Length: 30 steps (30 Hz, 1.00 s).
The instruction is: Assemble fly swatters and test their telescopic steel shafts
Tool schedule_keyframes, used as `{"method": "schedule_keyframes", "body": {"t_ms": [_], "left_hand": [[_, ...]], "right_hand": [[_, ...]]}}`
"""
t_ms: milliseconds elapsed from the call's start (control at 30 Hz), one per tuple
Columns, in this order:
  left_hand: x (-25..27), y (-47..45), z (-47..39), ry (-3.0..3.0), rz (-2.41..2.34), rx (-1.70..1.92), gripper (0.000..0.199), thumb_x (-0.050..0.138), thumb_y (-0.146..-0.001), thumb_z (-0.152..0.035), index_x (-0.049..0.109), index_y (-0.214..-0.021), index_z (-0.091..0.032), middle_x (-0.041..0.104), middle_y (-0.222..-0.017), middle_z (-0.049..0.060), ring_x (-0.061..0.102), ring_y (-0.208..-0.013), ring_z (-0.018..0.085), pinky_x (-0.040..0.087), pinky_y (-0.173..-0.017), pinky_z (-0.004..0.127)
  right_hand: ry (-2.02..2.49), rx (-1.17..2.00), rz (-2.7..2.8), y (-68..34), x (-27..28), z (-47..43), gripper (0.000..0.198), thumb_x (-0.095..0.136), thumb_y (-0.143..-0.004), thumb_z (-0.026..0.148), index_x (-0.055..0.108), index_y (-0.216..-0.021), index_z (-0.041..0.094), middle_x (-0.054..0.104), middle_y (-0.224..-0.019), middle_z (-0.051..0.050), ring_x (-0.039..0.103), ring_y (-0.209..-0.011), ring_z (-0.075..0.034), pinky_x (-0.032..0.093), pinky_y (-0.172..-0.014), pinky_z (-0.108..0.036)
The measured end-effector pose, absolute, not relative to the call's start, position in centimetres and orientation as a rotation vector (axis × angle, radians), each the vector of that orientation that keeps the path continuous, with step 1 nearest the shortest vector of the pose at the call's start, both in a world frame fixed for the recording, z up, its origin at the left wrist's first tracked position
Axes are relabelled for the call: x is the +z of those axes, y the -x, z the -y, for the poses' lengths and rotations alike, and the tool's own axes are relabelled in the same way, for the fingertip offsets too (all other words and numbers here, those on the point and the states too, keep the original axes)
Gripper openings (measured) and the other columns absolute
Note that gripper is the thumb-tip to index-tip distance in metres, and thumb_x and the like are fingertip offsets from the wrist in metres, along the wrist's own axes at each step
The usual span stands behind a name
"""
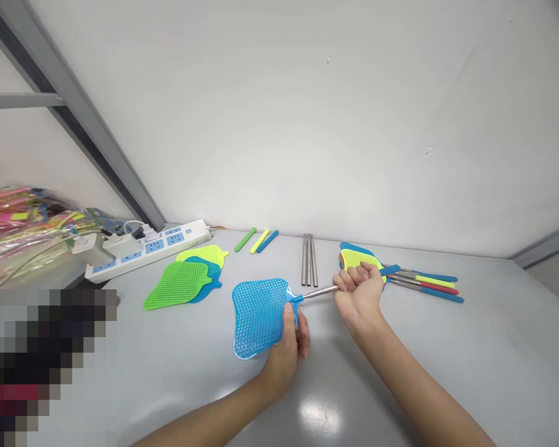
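Note:
A blue fly swatter (pixel 261 316) with a perforated head and a metal rod is held above the table by both hands. My left hand (pixel 286 347) pinches the head near its neck, thumb on top. Wrapped around the rod, close to the blue grip, is my right hand (pixel 361 288). Just behind that hand lies a stack of fly swatters (pixel 440 288) with blue, yellow and red grips; their heads are partly hidden. Loose perforated heads in green (pixel 177 285), blue (pixel 209 290) and yellow (pixel 202 254) overlap to the left.
Three metal rods (pixel 310 261) lie near the wall. Green (pixel 245 240), yellow (pixel 259 241) and blue (pixel 267 241) grips lie left of them. A white power strip (pixel 168 245) with plugs runs along the left, beside plastic-wrapped goods (pixel 28 230). The grey table (pixel 503 347) meets the wall behind.

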<state>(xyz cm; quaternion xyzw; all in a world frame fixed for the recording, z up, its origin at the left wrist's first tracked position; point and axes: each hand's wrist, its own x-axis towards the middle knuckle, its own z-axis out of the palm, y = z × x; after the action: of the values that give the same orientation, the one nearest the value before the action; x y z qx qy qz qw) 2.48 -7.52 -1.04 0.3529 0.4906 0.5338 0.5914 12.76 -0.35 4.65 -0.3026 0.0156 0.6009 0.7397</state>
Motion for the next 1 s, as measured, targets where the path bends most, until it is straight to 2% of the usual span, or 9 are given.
{"method": "schedule_keyframes", "body": {"t_ms": [733,900,1000], "left_hand": [[-1.1,-2.6,7.8,-0.884,-1.159,1.231,0.044,0.026,-0.079,-0.047,0.036,-0.049,-0.017,0.032,-0.029,-0.006,0.024,-0.027,0.005,0.020,-0.031,0.017],[-0.8,-2.5,7.5,-0.840,-1.165,1.279,0.044,0.029,-0.077,-0.050,0.037,-0.049,-0.017,0.033,-0.030,-0.006,0.027,-0.027,0.005,0.021,-0.032,0.018],[-0.9,-2.2,7.2,-0.790,-1.186,1.330,0.044,0.030,-0.075,-0.053,0.039,-0.050,-0.017,0.033,-0.030,-0.006,0.028,-0.027,0.006,0.020,-0.031,0.018]], "right_hand": [[0.647,1.342,-0.003,-11.0,4.2,1.6,0.031,0.043,-0.063,0.018,0.015,-0.052,0.019,0.012,-0.039,0.010,0.010,-0.033,-0.006,0.013,-0.032,-0.021],[0.735,1.360,0.084,-11.1,4.2,1.3,0.031,0.042,-0.065,0.020,0.015,-0.051,0.019,0.014,-0.038,0.010,0.015,-0.031,-0.005,0.021,-0.032,-0.019],[0.873,1.409,0.108,-10.6,4.2,1.4,0.021,0.040,-0.066,0.020,0.024,-0.053,0.019,0.027,-0.041,0.009,0.031,-0.034,-0.005,0.032,-0.038,-0.018]]}}
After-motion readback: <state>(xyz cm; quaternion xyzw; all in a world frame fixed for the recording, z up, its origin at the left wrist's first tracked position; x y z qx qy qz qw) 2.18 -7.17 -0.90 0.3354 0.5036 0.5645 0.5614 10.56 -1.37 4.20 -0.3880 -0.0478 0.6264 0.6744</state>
